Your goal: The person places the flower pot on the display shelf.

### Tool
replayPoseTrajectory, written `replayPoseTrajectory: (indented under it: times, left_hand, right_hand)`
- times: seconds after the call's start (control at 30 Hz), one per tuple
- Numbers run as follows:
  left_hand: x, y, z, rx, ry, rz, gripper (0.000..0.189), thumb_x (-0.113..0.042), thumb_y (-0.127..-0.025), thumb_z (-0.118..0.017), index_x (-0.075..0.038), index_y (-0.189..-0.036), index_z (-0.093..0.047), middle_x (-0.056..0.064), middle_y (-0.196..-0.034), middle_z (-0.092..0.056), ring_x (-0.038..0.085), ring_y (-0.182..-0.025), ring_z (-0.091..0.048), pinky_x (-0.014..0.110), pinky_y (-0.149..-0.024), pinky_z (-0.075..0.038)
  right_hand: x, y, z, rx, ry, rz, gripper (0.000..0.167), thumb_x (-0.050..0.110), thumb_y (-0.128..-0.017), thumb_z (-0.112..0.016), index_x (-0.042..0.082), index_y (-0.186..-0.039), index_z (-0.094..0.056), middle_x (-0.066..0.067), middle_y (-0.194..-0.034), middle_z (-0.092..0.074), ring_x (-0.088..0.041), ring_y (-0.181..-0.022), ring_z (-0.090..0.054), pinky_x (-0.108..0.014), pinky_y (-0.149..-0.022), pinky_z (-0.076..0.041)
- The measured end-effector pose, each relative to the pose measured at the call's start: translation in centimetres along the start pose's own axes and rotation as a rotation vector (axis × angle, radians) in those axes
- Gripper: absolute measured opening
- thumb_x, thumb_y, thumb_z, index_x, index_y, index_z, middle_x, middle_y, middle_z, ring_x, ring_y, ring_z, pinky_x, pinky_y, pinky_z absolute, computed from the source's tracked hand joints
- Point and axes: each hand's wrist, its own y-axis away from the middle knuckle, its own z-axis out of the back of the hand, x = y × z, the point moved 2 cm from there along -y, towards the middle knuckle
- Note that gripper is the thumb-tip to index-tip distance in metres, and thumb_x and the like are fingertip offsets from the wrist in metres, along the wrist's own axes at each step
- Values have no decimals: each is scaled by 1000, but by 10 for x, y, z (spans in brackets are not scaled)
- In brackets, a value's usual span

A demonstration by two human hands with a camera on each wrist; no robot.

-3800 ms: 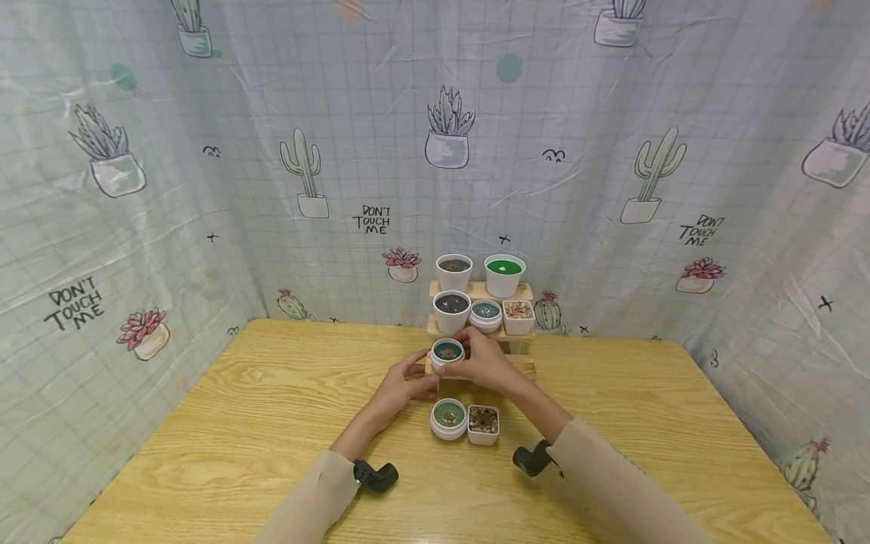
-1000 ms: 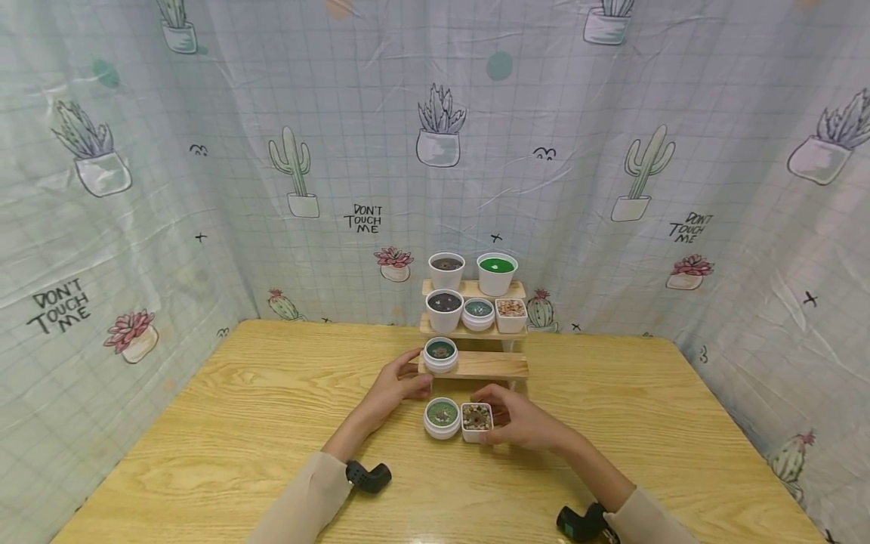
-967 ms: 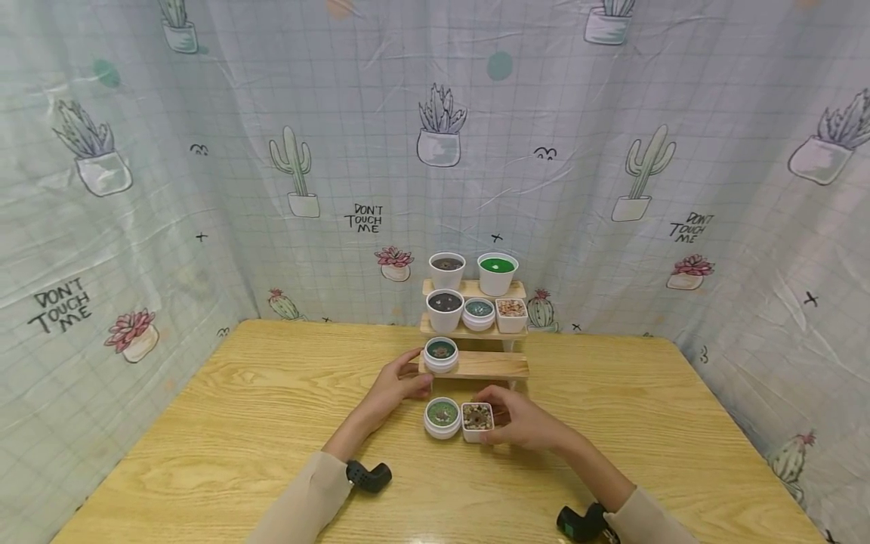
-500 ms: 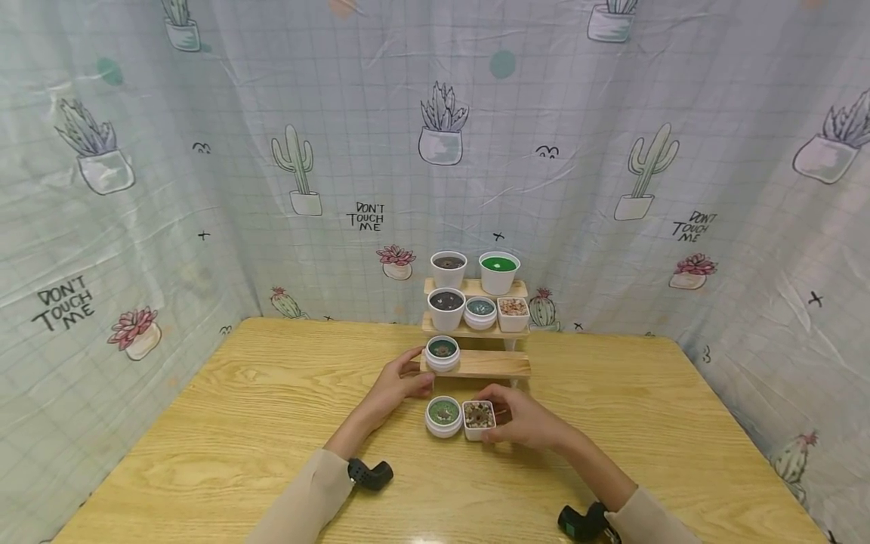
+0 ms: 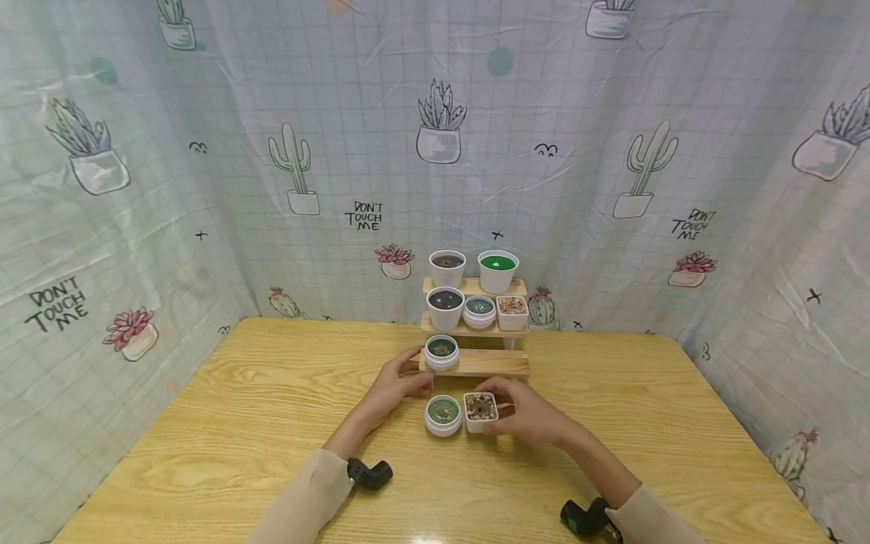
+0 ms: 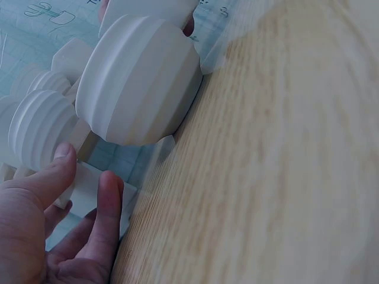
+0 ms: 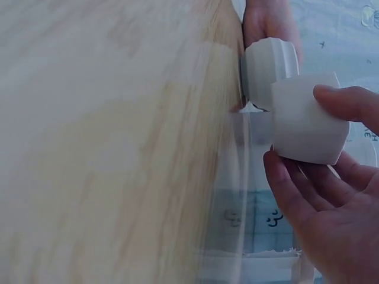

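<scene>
A small square white pot (image 5: 479,412) filled with pebbles is pinched between the thumb and fingers of my right hand (image 5: 526,412). In the right wrist view, the pot (image 7: 308,124) is raised clear of the table. Just left of it, a round ribbed white pot (image 5: 443,417) with a green top stands on the table. My left hand (image 5: 394,387) grips the left end of the lowest step of a tiered wooden stand (image 5: 492,364), thumb in front. On that end sits a round white pot (image 5: 441,355) with a dark green top.
The stand's middle step carries a tall dark-topped pot (image 5: 445,310), a round blue-green-topped pot (image 5: 479,313) and a square pebble pot (image 5: 512,313). On the top step are a grey-topped pot (image 5: 447,270) and a bright-green-topped pot (image 5: 498,273). A patterned curtain (image 5: 353,136) hangs behind the table.
My right hand has left the round pot on the lowest step, come down to the square pot, and just lifted it slightly up and away from the round one. The left hand stays at the stand.
</scene>
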Motion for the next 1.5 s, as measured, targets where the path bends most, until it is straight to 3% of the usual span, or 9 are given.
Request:
replayPoseTrajectory:
  times: [0.37,0.7,0.9,1.07,1.37,1.5]
  left_hand:
    - [0,0,0,4,8,0,75,-14,-98,-72,-8,-161,-32,25,-131,-61,18,-96,-72,33,-89,-65]
    - [1,1,2,-4,13,-2,76,-14,-98,-72,-7,-161,-30,26,-133,-58,17,-95,-72,33,-89,-65]
    - [2,1,2,5,11,-9,76,-15,-98,-72,-7,-161,-31,25,-132,-59,18,-96,-72,34,-90,-65]
    - [3,1,0,8,23,-9,74,-12,-98,-72,-7,-161,-32,26,-131,-60,19,-96,-72,35,-90,-65]
    - [2,0,0,6,17,-11,75,-12,-98,-72,-7,-161,-33,26,-132,-59,18,-95,-72,36,-90,-65]
    - [1,-1,0,3,20,-11,75,-12,-97,-72,-7,-161,-33,26,-133,-59,18,-95,-72,36,-89,-65]
  right_hand:
    - [7,-1,9,-25,24,1,54,15,-88,-81,5,-136,-59,-15,-134,-62,-32,-125,-58,-43,-105,-57]
    - [20,-9,29,-76,23,19,56,15,-89,-80,5,-138,-57,-16,-133,-62,-29,-119,-62,-40,-102,-57]
    - [22,-21,36,-127,8,32,57,13,-89,-79,-1,-139,-55,-21,-132,-62,-32,-118,-62,-42,-102,-57]
    - [21,-30,35,-198,-12,-9,56,9,-89,-79,-2,-137,-53,-23,-134,-62,-33,-120,-63,-37,-101,-58]
    - [15,-43,34,-289,20,-45,52,6,-88,-78,-2,-134,-56,-23,-130,-64,-36,-120,-64,-54,-108,-54]
    - [13,-47,33,-333,55,-58,52,10,-90,-78,1,-136,-57,-21,-131,-65,-36,-120,-64,-53,-109,-53]
